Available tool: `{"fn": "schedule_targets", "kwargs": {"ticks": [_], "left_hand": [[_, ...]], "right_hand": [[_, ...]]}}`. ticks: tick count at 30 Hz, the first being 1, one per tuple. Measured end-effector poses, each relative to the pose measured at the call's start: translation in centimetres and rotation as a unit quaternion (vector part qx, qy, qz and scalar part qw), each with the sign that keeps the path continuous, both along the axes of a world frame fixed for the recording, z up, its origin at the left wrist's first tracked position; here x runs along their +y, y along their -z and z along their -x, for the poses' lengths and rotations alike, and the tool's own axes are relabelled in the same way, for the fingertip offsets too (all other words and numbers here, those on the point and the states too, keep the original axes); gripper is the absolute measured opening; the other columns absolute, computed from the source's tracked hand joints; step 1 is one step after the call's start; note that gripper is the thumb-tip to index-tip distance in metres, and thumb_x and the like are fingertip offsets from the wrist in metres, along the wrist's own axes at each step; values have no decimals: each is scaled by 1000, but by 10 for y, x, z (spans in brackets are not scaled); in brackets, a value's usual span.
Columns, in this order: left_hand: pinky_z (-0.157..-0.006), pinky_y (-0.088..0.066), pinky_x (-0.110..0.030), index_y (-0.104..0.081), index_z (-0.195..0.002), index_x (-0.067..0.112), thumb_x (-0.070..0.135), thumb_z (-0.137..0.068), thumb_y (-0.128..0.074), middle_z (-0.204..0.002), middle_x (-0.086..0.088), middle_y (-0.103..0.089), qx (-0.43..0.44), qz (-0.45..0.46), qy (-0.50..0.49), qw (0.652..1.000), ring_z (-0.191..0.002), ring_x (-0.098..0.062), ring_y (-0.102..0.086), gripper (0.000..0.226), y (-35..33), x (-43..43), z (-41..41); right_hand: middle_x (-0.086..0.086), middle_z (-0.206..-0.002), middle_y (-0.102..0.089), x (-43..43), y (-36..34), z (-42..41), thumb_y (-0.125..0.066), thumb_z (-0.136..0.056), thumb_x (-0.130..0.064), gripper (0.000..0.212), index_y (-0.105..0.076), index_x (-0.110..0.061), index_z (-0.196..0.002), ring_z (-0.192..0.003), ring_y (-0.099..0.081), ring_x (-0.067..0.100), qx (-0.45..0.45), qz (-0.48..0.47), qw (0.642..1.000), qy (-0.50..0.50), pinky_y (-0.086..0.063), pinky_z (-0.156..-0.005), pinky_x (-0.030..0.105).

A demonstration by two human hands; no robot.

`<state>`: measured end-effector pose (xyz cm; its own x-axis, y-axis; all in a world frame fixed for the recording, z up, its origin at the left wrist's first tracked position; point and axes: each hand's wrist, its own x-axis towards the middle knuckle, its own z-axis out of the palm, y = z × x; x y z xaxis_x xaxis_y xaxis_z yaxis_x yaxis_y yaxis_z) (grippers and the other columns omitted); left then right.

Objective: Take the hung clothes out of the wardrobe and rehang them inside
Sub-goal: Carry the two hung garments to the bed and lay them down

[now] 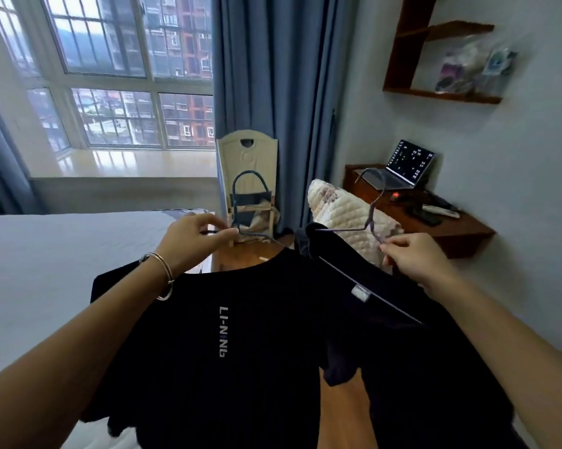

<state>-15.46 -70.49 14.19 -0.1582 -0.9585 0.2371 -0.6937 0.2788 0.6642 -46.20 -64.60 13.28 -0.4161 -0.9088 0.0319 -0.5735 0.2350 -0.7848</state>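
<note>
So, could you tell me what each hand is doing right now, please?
Left hand: pinches the hanger of the logo shirt.
Right hand: grips the other hanger, carrying a second black shirt.

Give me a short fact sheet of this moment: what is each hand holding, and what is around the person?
Left hand: pinches a dark hanger carrying a black T-shirt with white lettering
Right hand: pinches a pale hanger carrying a second black garment
Clothes: both held up, side by side
Left: bed
Ahead: window, blue curtain, chair
Right: desk with open laptop
Wardrobe: not in view
</note>
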Motion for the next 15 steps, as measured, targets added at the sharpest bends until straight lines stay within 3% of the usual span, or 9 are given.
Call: {"fn": "schedule_targets", "kwargs": {"ticks": [3, 5, 7, 9, 13, 15], "left_hand": [[-90, -42, -38, -56, -64, 30, 57, -72, -62, -105, -8, -59, -29, 31, -102, 994, -104, -26, -52, 29, 9, -48, -4], [-95, -38, -44, -54, -60, 28, 65, -68, -59, -101, -4, -56, -60, 39, -181, 981, -112, -26, -50, 39, 17, -79, -4], [-92, -36, -43, -57, -64, 21, 65, -70, -57, -90, -1, -50, -91, 43, -225, 969, -110, -27, -50, 44, 26, -109, 0], [-90, -33, -41, -59, -64, 19, 62, -72, -57, -86, 0, -48, -103, 59, -239, 964, -107, -26, -50, 44, 34, -140, 4], [-80, -24, -35, -56, -58, 19, 66, -56, -35, -72, 3, -45, -52, 115, -220, 967, -90, -19, -43, 51, 39, -209, 11], [-77, -26, -31, -55, -58, 17, 62, -59, -32, -67, 5, -44, -8, 135, -202, 970, -84, -16, -40, 51, 32, -246, 13]], "right_hand": [[-2, -49, -57, -61, 0, -9, -53, -91, -15, 31, -63, -5, -63, -43, -48, 9, -11, 15, 999, -41, -37, -47, 19], [0, -55, -58, -104, 5, -16, -53, -91, -15, 27, -65, -5, -69, -54, -54, 12, -17, 29, 997, -76, -42, -55, 22], [0, -60, -57, -148, 12, -21, -54, -91, -16, 25, -62, -16, -67, -59, -51, 15, -29, 31, 993, -108, -40, -58, 24], [-2, -58, -56, -193, 20, -21, -54, -91, -16, 29, -58, -22, -63, -53, -45, 10, -39, 32, 990, -135, -37, -49, 17], [-3, -52, -56, -291, 25, -17, -55, -89, -14, 30, -64, -12, -61, -50, -43, 10, -42, 25, 982, -182, -36, -55, 22], [-5, -47, -56, -344, 21, -19, -57, -88, -14, 29, -66, -12, -61, -50, -48, 12, -46, 17, 976, -214, -41, -55, 25]]}}
